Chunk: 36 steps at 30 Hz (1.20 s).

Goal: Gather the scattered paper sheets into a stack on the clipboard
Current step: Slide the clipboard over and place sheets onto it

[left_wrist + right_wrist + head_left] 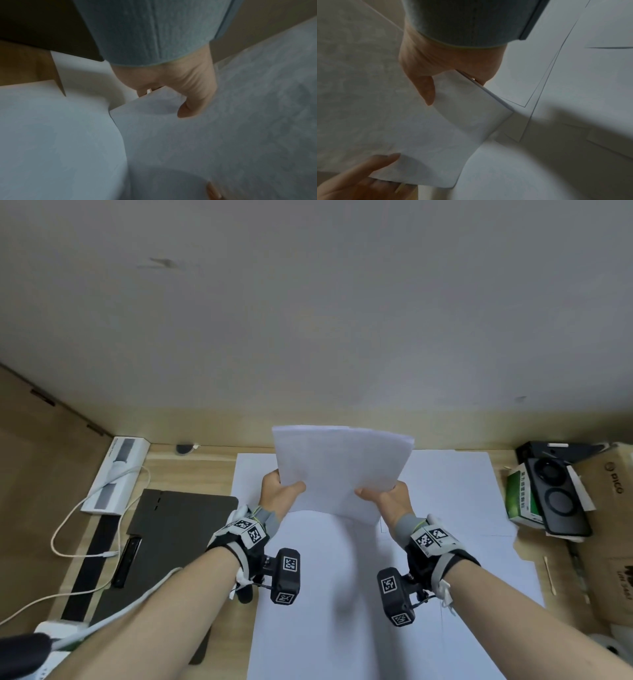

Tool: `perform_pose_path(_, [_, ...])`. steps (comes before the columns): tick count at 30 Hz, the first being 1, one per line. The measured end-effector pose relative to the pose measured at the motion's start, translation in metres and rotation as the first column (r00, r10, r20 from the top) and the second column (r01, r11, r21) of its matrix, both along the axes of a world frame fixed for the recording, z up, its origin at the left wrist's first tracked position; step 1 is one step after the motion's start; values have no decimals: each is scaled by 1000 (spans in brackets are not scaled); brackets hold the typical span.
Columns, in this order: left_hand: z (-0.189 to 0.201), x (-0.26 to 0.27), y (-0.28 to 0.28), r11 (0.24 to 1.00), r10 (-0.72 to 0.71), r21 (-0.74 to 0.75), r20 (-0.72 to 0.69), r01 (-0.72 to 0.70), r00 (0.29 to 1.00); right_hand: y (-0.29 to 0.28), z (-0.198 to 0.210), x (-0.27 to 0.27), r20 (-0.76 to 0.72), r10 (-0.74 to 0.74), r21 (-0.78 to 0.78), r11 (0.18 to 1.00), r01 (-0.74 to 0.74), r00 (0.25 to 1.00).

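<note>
A thin bundle of white paper sheets (339,470) is held upright above the desk, lower edge bowed. My left hand (279,491) grips its lower left corner, thumb (190,108) on the front. My right hand (385,496) grips the lower right corner, thumb (426,92) on the front and fingers behind. The sheets (223,135) (402,121) fill both wrist views. More white sheets (445,501) lie overlapping on the desk below. A dark clipboard (171,529) lies flat to the left of my left hand, with a black pen (127,561) on it.
A white power strip (114,474) with white cables (68,529) sits at the back left. At the right stand a green box (522,498), a black phone case (556,501) and a cardboard box (613,525). A wall rises behind the wooden desk (191,470).
</note>
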State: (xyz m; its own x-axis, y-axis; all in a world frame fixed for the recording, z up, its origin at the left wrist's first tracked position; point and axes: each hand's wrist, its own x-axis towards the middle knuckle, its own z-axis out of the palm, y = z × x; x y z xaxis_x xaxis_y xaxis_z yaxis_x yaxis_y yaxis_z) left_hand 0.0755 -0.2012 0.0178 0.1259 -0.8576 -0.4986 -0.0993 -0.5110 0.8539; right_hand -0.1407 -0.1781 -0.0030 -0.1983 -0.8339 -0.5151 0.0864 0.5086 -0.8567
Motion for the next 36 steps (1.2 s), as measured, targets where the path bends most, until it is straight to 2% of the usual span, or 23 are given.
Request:
perform_pose_path(3, [-6,-2,1,995,-78,55,-15,78,997,0,-6,-1,-37,28,24,999,-27,999])
perform_pose_path(6, [-16,6,5,989,-146,21,43,146,988,0,-6,-4,-53,-48,27,998,49,997])
perform_pose_path(7, [-21,14,6,989,-144,-6,117,146,983,0,-6,-6,-68,-71,29,997,73,995])
perform_pose_path(8, [-28,24,7,987,-149,-20,249,159,957,0,-6,-8,-88,-79,36,996,82,993])
perform_pose_path(9, [-34,35,9,982,-171,1,412,187,895,1,-7,-10,-112,-75,51,995,81,991])
perform_pose_path(11, [-44,58,20,970,-244,156,663,188,708,6,-11,-15,-146,-47,89,994,61,988])
perform_pose_path(13, [-54,78,37,925,-368,355,758,133,539,15,-18,-18,-154,-15,129,991,35,988])
perform_pose_path(15, [-63,93,54,845,-509,528,747,84,427,25,-26,-20,-167,3,166,986,26,986])
perform_pose_path(16, [-69,102,63,803,-562,592,712,72,421,31,-31,-19,-171,8,186,982,24,985])
perform_pose_path(18, [-82,116,78,756,-606,648,637,94,476,43,-40,-17,-177,8,220,975,31,984])
perform_pose_path(19, [-87,120,85,757,-608,643,629,115,485,49,-44,-15,-179,10,237,971,33,984])
perform_pose_path(22, [-99,124,96,794,-591,585,681,164,432,63,-56,-11,-185,23,279,960,30,983])
perform_pose_path(25, [-102,122,93,796,-600,569,699,206,388,73,-67,-9,-199,32,303,953,30,980])
perform_pose_path(29, [-105,115,91,806,-592,565,750,178,295,80,-68,-8,-199,40,304,952,23,979])
perform_pose_path(32, [-93,112,84,812,-583,548,772,198,252,77,-63,-7,-202,55,288,958,6,978])
perform_pose_path(36, [-57,115,61,827,-550,505,816,245,174,69,-58,-7,-202,68,291,957,-6,977])
